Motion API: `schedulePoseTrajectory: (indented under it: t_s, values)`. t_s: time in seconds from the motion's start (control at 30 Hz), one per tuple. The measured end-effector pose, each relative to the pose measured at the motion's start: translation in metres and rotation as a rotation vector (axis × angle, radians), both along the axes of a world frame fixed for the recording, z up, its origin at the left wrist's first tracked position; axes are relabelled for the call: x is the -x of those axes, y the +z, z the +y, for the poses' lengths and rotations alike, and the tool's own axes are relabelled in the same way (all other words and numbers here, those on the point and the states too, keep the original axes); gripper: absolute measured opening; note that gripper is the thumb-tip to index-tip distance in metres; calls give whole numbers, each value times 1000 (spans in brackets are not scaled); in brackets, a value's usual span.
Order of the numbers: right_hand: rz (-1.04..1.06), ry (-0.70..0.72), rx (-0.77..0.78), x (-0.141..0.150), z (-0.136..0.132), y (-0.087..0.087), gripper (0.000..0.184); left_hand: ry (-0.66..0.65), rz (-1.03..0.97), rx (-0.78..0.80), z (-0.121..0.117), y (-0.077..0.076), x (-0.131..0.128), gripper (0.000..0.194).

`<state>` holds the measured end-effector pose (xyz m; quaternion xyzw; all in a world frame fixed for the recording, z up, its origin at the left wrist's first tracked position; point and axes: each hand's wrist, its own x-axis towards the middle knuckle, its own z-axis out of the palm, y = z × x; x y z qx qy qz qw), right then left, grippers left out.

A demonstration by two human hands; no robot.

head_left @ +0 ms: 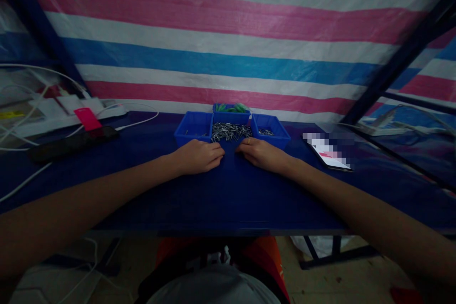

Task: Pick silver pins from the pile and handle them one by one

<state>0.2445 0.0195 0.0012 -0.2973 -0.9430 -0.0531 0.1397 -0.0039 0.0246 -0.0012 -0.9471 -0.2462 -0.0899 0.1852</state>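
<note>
Head view: I see two bare hands resting on a blue table point(228, 194), just short of a loose pile of slim metal pieces point(231, 131).
From my remote seat, the pile lies straight ahead, beyond the gap between the hands, with blue bins to its left point(199, 118) and right point(281, 140). Its pieces point every way, sharing no long axis. The left hand point(201, 156) and right hand point(261, 154) are apart, fingers curled inward; I cannot tell whether either pinches anything. The right hand's fingers look slightly nearer the pile, though I cannot tell if they touch it.
</note>
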Motion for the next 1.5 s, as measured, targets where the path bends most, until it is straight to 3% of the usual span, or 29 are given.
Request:
schedulePoseTrajectory:
  t_s: [0.3,0.63,0.9,1.1,1.23,1.37,1.5]
  values:
    - [89,149,-3,5,-9,2,34,-49,-65,-25,1,-3,1,26]
    - [130,261,-137,10,-19,6,26,-169,-92,-42,2,-5,3,31]
    - [125,329,-288,12,-17,1,23,-177,-101,-50,3,-5,2,26]
    - [16,420,-418,-5,-19,11,20,-163,-93,-64,0,-1,1,23]
    - [-114,365,-338,-9,-17,11,23,-162,-70,-103,-2,-3,1,26]
    - [-155,132,-180,-2,-14,6,33,-156,-40,-127,-4,-4,0,25]
    - [-191,62,-88,2,-17,7,30,-133,-26,-92,-5,-1,-3,23]
